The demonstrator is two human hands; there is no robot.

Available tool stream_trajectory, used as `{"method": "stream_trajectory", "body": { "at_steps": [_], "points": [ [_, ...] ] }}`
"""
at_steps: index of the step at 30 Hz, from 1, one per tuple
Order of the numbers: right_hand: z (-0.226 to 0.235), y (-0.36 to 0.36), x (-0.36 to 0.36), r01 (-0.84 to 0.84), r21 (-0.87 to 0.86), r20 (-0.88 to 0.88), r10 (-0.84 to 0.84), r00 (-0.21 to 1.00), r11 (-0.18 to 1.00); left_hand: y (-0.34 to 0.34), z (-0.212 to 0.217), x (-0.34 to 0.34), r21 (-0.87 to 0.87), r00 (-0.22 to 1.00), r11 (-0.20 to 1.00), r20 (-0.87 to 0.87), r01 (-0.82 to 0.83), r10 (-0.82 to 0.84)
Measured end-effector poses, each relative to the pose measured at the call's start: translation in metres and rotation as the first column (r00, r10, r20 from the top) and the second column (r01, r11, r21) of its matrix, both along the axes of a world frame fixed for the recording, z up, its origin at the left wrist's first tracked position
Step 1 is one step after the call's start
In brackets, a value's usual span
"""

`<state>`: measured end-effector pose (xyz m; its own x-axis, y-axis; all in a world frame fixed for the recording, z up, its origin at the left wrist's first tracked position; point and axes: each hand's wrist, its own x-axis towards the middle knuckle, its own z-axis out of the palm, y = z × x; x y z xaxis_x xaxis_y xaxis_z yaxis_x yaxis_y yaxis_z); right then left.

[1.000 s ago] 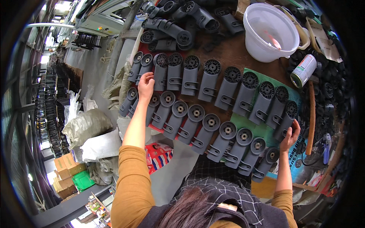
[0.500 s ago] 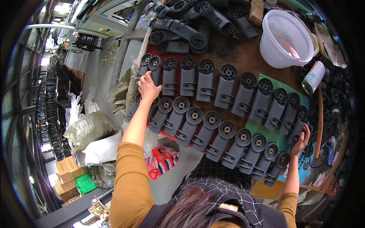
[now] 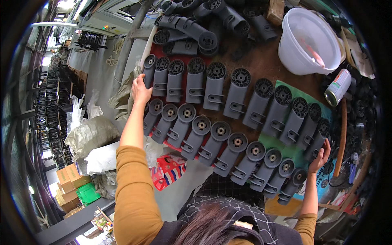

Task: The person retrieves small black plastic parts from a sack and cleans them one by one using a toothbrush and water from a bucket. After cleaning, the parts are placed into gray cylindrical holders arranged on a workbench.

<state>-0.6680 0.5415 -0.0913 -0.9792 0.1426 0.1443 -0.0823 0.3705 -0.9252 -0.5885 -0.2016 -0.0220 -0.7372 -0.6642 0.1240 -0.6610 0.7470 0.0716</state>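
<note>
A bench (image 3: pixel 262 61) with a brown top, red toward its left side, spreads in front of the person. On it lie two slanting rows of dark grey plastic tubes with round heads: the back row (image 3: pixel 239 92) shows ribbed heads along most of its length, and the front row (image 3: pixel 220 141), nearer the body, shows flatter heads with small metal centres. Behind the rows, a jumbled pile of similar grey parts (image 3: pixel 192 30) fills the far left of the bench. A green sheet (image 3: pixel 267 141) lies beneath the right portion of the rows. Left of the bench, a bulging pale sack (image 3: pixel 92 132) rests near stacked cardboard boxes (image 3: pixel 71 179). A translucent white bucket (image 3: pixel 292 53) stands at the far right, with something reddish inside. A green bin (image 3: pixel 87 193) sits beside the boxes. The left hand (image 3: pixel 141 90) touches the leftmost tube (image 3: pixel 149 65) of the back row, its thumb spread from the fingers. At the opposite end, the right hand (image 3: pixel 319 157) is likewise spread, its fingers against the rightmost tube (image 3: pixel 320 134). Smaller again, a metal can (image 3: pixel 338 87) lies tilted just beside the bucket.
</note>
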Motion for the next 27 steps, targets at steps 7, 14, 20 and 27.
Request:
{"method": "stream_trajectory", "body": {
  "at_steps": [7,14,20,27],
  "points": [
    [0.01,0.006,-0.011,-0.006,0.049,0.096,0.001,0.995,0.999,-0.022,0.003,0.012,0.838,0.833,0.545,-0.275,-0.038,0.48],
    [0.118,-0.13,0.04,0.284,0.521,-0.184,-0.219,0.958,0.805,-0.054,0.019,0.031,0.294,0.925,0.933,-0.369,0.21,-0.092],
    [0.132,-0.449,0.151,-0.612,0.428,-0.027,0.686,0.727,0.665,-0.023,0.041,0.172,0.246,0.86,0.83,-0.241,0.502,-0.449],
    [0.114,-0.61,0.184,-0.687,0.647,0.106,0.853,0.511,0.332,-0.024,0.004,0.191,0.227,0.852,0.869,-0.412,0.439,-0.322]
  ]
}}
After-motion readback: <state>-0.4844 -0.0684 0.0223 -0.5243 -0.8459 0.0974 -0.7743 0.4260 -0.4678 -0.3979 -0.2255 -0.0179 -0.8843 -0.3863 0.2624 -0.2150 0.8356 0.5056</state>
